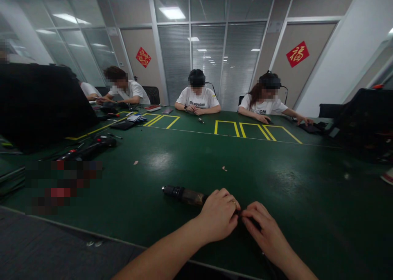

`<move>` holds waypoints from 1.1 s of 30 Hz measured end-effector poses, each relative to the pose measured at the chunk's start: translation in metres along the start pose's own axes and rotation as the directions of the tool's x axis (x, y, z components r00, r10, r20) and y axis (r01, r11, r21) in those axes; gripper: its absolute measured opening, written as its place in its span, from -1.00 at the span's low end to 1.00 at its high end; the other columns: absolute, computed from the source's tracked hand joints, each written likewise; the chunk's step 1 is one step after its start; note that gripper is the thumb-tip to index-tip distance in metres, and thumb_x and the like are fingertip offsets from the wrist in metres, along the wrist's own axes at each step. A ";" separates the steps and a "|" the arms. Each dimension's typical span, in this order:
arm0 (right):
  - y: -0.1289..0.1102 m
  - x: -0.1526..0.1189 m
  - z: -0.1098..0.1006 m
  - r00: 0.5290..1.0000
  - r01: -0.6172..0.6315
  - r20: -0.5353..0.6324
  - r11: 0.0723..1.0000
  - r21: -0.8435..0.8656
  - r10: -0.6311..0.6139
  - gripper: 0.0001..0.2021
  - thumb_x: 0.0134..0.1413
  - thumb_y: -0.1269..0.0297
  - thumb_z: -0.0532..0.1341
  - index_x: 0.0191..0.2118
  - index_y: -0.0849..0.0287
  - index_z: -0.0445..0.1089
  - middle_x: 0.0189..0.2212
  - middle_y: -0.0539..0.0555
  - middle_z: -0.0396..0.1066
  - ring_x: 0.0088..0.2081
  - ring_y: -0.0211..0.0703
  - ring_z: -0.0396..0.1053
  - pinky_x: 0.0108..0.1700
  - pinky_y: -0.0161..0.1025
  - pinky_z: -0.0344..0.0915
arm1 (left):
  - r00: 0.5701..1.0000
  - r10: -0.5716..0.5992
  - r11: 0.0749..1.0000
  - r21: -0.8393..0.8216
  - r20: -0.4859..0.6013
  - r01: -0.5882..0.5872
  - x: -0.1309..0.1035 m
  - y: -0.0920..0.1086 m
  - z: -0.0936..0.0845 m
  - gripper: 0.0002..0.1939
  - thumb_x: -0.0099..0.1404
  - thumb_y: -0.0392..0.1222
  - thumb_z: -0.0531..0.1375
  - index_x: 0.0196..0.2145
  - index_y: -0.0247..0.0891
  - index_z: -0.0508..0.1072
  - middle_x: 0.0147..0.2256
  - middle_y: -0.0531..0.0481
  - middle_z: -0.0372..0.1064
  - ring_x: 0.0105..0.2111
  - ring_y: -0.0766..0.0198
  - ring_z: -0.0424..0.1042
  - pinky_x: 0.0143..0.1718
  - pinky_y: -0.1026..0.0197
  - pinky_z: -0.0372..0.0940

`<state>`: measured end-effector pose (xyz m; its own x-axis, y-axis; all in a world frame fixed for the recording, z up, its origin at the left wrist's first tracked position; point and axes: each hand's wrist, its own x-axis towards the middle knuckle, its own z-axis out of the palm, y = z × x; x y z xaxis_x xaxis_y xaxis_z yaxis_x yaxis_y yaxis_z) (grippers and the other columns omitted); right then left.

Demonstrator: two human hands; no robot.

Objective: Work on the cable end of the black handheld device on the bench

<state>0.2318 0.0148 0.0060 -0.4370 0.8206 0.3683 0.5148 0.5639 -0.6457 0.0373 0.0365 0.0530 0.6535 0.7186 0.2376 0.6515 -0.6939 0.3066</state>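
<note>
So both hands sit at the near edge of the green table (pixel 172 161). Left hand (pixel 218 216) is closed over the back end of a dark tool (pixel 183 195) lying flat, tip pointing left. Right hand (pixel 264 230) is touching it w/ fingertips pinched together; can't tell on what.

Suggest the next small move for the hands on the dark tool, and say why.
Probably steady the tool with the left hand while the right hand works the rear end. Both hands meet there, hiding it; the front end lies free on the table.
</note>
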 end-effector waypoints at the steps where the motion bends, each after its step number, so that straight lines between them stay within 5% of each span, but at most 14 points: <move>1: 0.000 0.000 0.000 1.000 -0.004 -0.004 1.000 0.006 0.004 -0.80 0.35 0.25 0.01 -0.16 0.11 0.37 -0.27 0.10 0.28 -0.21 -0.05 0.26 -0.20 -0.17 0.30 | 1.000 -0.001 1.000 0.007 0.008 0.000 0.000 0.000 0.000 -0.89 0.24 -0.24 0.14 -0.25 -0.24 0.40 -0.22 0.03 0.39 -0.12 0.17 0.24 -0.15 0.14 0.15; 33: -0.006 0.002 0.000 0.998 -0.061 0.000 0.996 0.072 0.061 -0.73 0.37 0.13 -0.01 -0.21 0.10 0.37 -0.30 0.07 0.28 -0.24 -0.07 0.30 -0.22 -0.21 0.29 | 0.999 0.017 0.999 -0.048 -0.048 -0.020 -0.001 -0.001 0.002 -0.86 0.27 -0.24 0.13 -0.23 -0.23 0.46 -0.18 0.02 0.40 -0.14 0.17 0.25 -0.12 0.15 0.17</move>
<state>0.2278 0.0127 0.0104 -0.4050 0.8534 0.3281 0.4862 0.5050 -0.7132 0.0363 0.0366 0.0505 0.6454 0.7078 0.2870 0.6192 -0.7049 0.3460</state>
